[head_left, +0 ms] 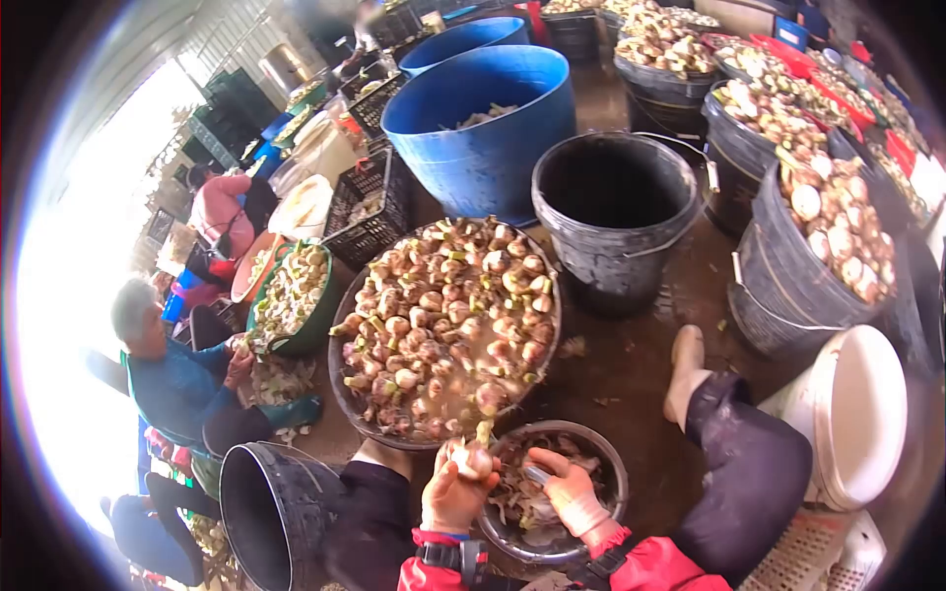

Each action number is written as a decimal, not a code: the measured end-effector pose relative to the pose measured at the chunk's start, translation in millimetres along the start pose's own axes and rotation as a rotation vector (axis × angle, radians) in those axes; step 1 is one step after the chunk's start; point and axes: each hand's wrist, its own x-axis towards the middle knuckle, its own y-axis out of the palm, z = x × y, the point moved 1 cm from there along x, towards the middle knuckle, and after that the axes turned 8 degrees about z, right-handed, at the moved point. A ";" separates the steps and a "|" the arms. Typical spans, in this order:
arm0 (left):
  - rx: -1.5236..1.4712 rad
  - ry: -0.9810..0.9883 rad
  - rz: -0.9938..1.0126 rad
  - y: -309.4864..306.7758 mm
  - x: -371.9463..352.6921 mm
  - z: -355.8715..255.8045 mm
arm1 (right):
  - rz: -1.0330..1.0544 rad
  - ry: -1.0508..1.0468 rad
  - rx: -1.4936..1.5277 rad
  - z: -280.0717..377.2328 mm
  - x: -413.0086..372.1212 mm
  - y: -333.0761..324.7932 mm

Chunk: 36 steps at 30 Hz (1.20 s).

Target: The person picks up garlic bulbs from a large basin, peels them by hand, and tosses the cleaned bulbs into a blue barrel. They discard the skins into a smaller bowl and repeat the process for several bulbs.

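Dark brown floor (631, 369), blue barrels (483, 138), black buckets (616, 227), daylight from left

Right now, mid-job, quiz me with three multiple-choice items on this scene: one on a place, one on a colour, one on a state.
1. Where is the bulb that the left hand holds?
A) at the rim of the small metal bowl
B) inside a black crate
C) on the floor by the boot

2. What colour are the two big barrels behind the large basin?
A) red
B) blue
C) white

3. What state is the black bucket next to the front barrel in?
A) heaped with bulbs
B) covered by a lid
C) upright and open, no bulbs showing inside

Answers:
1 A: the bulb is gripped at the bowl's near left edge, beside the peelings.
2 B: both barrel walls are plainly blue.
3 C: its mouth faces up and the inside looks dark and bare.
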 end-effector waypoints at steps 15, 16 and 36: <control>2.004 0.569 0.036 41.9 -45.8 77.6 | -0.075 0.000 -0.158 -31.4 -10.5 0.4; 1.938 0.476 -0.025 41.9 -46.1 79.5 | -0.096 0.028 -0.188 -34.9 -10.6 -1.8; 0.332 0.068 -0.558 0.1 -23.1 51.5 | 0.282 0.221 -0.301 2.2 -23.3 10.7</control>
